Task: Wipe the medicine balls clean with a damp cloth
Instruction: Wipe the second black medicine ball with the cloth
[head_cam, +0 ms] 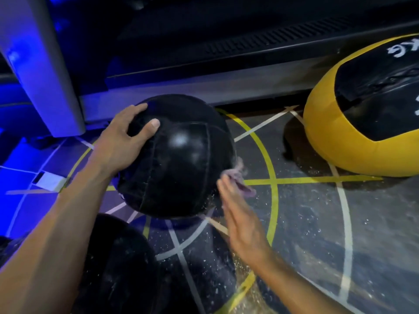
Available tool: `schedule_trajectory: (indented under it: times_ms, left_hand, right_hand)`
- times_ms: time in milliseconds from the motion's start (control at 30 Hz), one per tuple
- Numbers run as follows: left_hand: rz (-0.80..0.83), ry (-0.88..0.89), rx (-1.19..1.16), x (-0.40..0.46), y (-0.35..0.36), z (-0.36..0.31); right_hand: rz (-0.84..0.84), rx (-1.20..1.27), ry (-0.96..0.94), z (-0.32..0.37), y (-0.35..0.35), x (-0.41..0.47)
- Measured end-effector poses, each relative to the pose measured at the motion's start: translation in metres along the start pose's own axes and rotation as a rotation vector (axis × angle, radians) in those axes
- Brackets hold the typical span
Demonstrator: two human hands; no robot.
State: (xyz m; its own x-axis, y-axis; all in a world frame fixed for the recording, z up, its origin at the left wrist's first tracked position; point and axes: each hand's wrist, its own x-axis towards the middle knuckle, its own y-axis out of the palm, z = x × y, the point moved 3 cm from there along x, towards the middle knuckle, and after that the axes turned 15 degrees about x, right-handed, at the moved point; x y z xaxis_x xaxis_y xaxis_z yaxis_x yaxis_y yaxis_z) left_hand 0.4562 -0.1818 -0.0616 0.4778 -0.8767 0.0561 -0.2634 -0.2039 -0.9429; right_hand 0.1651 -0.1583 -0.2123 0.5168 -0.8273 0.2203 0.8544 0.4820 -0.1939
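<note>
Left hand (123,141) steadies black ball (179,157); cloth (238,180) alongside.

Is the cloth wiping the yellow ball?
No, the right hand presses the cloth against the black ball, while the yellow ball sits apart, untouched.

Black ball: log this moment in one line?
left hand steadies black ball | right hand presses cloth to its side | wiping underway
</note>
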Motion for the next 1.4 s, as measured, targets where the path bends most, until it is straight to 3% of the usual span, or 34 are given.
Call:
schedule_trajectory:
  times_ms: [100,167,267,367,500,600,667,733,833,900,933,1000,1100,1167,1200,1267,1333,1400]
  left_hand:
    - [-0.024,-0.090,-0.034,0.003,-0.005,0.018]
    - [-0.037,-0.174,-0.045,0.004,-0.009,0.032]
    - [-0.055,-0.270,-0.019,0.000,-0.011,0.052]
    - [-0.072,-0.341,-0.043,-0.005,-0.009,0.062]
    - [0.007,-0.316,-0.078,-0.013,-0.001,0.055]
    - [-0.043,-0.323,0.023,-0.026,0.005,0.042]
    - [-0.067,-0.337,0.044,-0.033,0.006,0.035]
    - [-0.070,-0.342,0.030,-0.030,0.007,0.040]
    - [-0.074,-0.402,-0.035,-0.023,0.003,0.057]
    - [-0.095,-0.421,-0.083,-0.018,0.003,0.065]
    - [-0.104,-0.435,-0.092,-0.018,0.002,0.067]
    - [-0.094,-0.454,-0.112,-0.019,0.003,0.070]
    - [-0.108,-0.467,-0.137,-0.019,0.000,0.069]
    - [-0.105,-0.479,-0.132,-0.016,-0.001,0.068]
    - [-0.103,-0.488,-0.131,-0.015,0.000,0.067]
    - [-0.112,-0.489,-0.120,-0.014,0.000,0.067]
    - [-0.113,-0.504,-0.110,-0.016,0.001,0.068]
    - [-0.132,-0.507,-0.120,-0.018,0.002,0.069]
  right_hand:
    - [-0.525,0.550,0.724,-0.040,-0.024,0.000]
    - [-0.595,0.744,0.817,-0.037,-0.035,0.008]
    - [-0.607,0.845,0.666,0.002,-0.042,0.036]
    - [-0.533,0.628,0.390,0.048,-0.041,0.068]
    - [-0.137,0.305,0.003,0.096,0.004,0.093]
    - [-0.035,0.075,-0.162,0.080,0.042,0.090]
    - [-0.105,0.198,-0.136,0.052,0.047,0.085]
    - [-0.191,0.347,0.090,0.012,0.047,0.065]
    - [-0.511,0.536,0.888,-0.057,0.055,0.020]
    - [-0.626,0.624,1.073,-0.058,0.050,0.021]
    - [-0.639,0.640,1.037,-0.049,0.044,0.034]
    - [-0.595,0.661,0.693,-0.007,0.019,0.070]
    - [-0.291,0.370,0.152,0.054,0.017,0.104]
    - [-0.211,0.266,-0.037,0.053,0.041,0.091]
    - [-0.176,0.247,-0.037,0.039,0.053,0.076]
    - [-0.171,0.327,0.220,0.001,0.058,0.056]
    - [-0.353,0.414,0.711,-0.032,0.055,0.038]
    - [-0.572,0.681,0.944,-0.040,0.049,0.040]
